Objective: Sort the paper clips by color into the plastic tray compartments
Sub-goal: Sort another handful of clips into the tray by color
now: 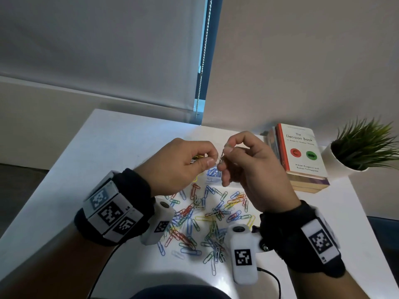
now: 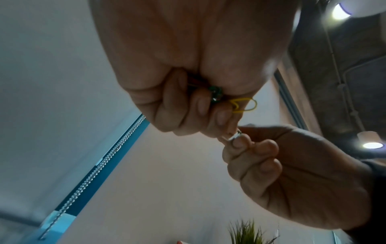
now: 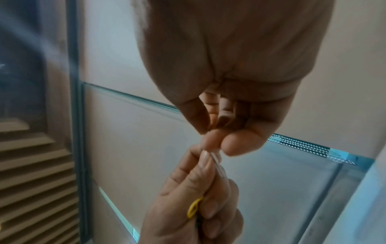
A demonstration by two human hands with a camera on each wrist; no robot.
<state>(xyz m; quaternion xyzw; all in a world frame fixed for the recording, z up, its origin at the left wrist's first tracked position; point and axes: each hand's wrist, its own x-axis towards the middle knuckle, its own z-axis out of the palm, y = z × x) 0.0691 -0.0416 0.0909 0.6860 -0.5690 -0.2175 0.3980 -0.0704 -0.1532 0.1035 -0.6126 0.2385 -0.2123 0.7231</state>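
Both hands are raised above the white table (image 1: 112, 152), fingertips meeting. My left hand (image 1: 212, 161) holds a small bunch of clips in its curled fingers, among them a yellow clip (image 2: 243, 104) and a green clip (image 2: 216, 93). Its thumb and forefinger also pinch a pale clip (image 1: 220, 159), and my right hand (image 1: 224, 152) pinches the other end of that pale clip (image 3: 217, 163). A loose pile of mixed-colour clips (image 1: 205, 219) lies on the table below the wrists. The clear plastic tray (image 1: 210, 180) is mostly hidden behind the hands; blue clips (image 1: 212, 172) show in one compartment.
A stack of books (image 1: 302, 152) lies at the right. Beyond it a potted plant (image 1: 356, 147) stands at the table's right edge. A black cable (image 1: 272, 277) runs along the near edge. A blind chain (image 1: 203, 61) hangs by the far wall.
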